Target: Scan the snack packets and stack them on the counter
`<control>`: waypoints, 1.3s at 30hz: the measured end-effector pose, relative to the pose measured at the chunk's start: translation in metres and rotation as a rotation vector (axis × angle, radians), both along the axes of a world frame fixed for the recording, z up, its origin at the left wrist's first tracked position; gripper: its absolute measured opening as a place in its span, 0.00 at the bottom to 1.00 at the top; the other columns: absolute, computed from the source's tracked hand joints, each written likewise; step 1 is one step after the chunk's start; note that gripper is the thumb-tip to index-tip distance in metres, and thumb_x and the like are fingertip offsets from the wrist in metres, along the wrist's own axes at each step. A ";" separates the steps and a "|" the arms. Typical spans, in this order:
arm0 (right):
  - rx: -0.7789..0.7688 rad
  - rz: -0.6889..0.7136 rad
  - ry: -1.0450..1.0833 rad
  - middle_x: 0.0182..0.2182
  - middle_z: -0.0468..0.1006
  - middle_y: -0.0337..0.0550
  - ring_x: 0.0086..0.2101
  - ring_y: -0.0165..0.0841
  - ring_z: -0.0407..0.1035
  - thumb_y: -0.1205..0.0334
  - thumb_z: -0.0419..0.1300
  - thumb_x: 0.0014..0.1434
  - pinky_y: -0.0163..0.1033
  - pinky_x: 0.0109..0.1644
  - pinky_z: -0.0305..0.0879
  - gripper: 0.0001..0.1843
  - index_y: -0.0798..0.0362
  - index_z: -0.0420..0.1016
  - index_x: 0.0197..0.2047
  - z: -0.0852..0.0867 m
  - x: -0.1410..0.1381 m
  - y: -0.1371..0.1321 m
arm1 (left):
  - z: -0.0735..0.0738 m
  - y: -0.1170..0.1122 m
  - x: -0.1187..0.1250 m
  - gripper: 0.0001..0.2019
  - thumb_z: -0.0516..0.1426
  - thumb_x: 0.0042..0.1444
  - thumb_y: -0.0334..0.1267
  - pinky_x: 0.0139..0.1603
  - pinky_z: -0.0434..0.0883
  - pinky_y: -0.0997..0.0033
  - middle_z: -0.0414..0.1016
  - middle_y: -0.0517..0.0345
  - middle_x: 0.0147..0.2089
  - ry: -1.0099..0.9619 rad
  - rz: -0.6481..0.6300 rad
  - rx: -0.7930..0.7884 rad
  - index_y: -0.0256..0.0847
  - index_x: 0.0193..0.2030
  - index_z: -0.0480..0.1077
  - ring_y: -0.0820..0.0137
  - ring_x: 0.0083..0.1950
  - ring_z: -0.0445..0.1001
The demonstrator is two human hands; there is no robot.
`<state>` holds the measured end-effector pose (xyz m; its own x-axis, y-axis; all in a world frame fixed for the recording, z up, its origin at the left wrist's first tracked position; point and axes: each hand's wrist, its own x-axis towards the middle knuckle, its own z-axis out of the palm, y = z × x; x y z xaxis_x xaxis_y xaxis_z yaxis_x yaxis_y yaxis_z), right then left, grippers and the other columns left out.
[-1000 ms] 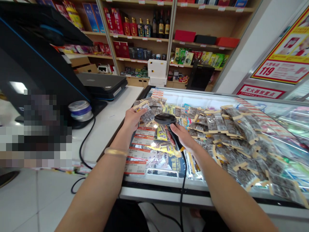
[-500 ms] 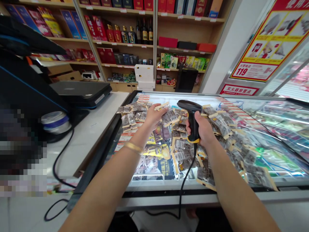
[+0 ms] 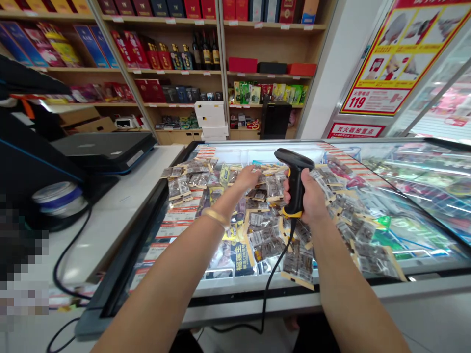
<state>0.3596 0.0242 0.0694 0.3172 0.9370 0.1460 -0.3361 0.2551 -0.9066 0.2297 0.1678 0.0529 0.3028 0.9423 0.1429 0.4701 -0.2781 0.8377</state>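
Head view: mid-frame, a scanner point(image 3: 294, 181) is gripped by the right hand point(image 3: 311, 198); snack packets point(image 3: 257, 196) are touched by the left hand point(image 3: 248, 177), fingers loosely spread.

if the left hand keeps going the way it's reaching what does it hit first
Most likely the small snack packets lying on the freezer lid: the left hand is already over, perhaps touching, that pile. Depth is unclear.
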 end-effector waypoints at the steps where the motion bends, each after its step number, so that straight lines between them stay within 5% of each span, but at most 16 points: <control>1: 0.002 -0.007 0.001 0.24 0.75 0.36 0.21 0.30 0.71 0.27 0.67 0.49 0.34 0.17 0.59 0.35 0.51 0.72 0.41 0.001 -0.002 0.000 | -0.001 -0.001 0.001 0.25 0.57 0.62 0.41 0.70 0.62 0.62 0.71 0.39 0.69 -0.005 -0.008 -0.033 0.33 0.63 0.73 0.55 0.71 0.69; 7: -0.020 0.003 0.027 0.23 0.75 0.36 0.20 0.29 0.70 0.26 0.70 0.41 0.33 0.17 0.58 0.38 0.51 0.70 0.38 0.007 -0.008 -0.003 | -0.004 -0.003 -0.003 0.23 0.54 0.64 0.39 0.69 0.65 0.59 0.73 0.43 0.67 -0.137 0.046 -0.091 0.35 0.63 0.74 0.57 0.68 0.72; 11: -0.030 0.020 0.015 0.24 0.75 0.37 0.21 0.31 0.71 0.25 0.69 0.42 0.34 0.16 0.60 0.38 0.51 0.70 0.39 0.008 -0.011 -0.002 | -0.003 0.002 -0.027 0.21 0.55 0.61 0.38 0.65 0.70 0.59 0.80 0.48 0.59 -0.160 0.119 -0.024 0.38 0.59 0.76 0.59 0.60 0.78; 16: -0.038 0.169 -0.032 0.25 0.75 0.36 0.19 0.28 0.69 0.27 0.69 0.45 0.34 0.17 0.60 0.37 0.51 0.70 0.41 0.012 -0.035 0.012 | 0.000 0.019 -0.097 0.19 0.56 0.58 0.35 0.61 0.72 0.56 0.80 0.45 0.57 -0.141 0.281 0.145 0.36 0.54 0.77 0.58 0.56 0.77; 23: -0.108 0.331 -0.046 0.22 0.73 0.35 0.17 0.28 0.66 0.27 0.68 0.46 0.33 0.17 0.59 0.36 0.51 0.70 0.39 0.003 -0.110 0.038 | -0.001 0.013 -0.199 0.20 0.62 0.56 0.36 0.66 0.67 0.53 0.72 0.39 0.55 0.159 0.722 0.191 0.37 0.55 0.71 0.52 0.60 0.73; 32: -0.231 0.439 -0.067 0.21 0.72 0.34 0.17 0.26 0.63 0.28 0.67 0.50 0.31 0.18 0.60 0.35 0.53 0.70 0.40 -0.035 -0.129 0.031 | -0.017 0.002 -0.205 0.31 0.69 0.48 0.35 0.60 0.69 0.49 0.70 0.37 0.56 0.302 0.614 0.090 0.41 0.58 0.63 0.45 0.59 0.74; 36: -0.245 0.417 -0.036 0.21 0.72 0.35 0.17 0.26 0.63 0.29 0.69 0.48 0.32 0.18 0.59 0.35 0.53 0.70 0.39 -0.037 -0.126 0.029 | -0.026 0.011 -0.212 0.35 0.73 0.38 0.33 0.55 0.73 0.53 0.75 0.45 0.47 0.136 0.609 0.057 0.43 0.53 0.63 0.49 0.53 0.77; 39: -0.260 0.410 -0.022 0.21 0.73 0.35 0.16 0.27 0.63 0.30 0.71 0.44 0.32 0.17 0.58 0.35 0.52 0.70 0.39 -0.032 -0.126 0.027 | -0.027 0.010 -0.216 0.33 0.72 0.39 0.31 0.38 0.75 0.62 0.74 0.57 0.37 -0.102 0.563 -0.060 0.45 0.52 0.62 0.60 0.37 0.78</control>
<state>0.2335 0.0516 0.0375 -0.0862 0.9905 -0.1075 -0.3417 -0.1308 -0.9307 0.0139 0.1779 0.0259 -0.2601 0.9617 0.0864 0.4476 0.0408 0.8933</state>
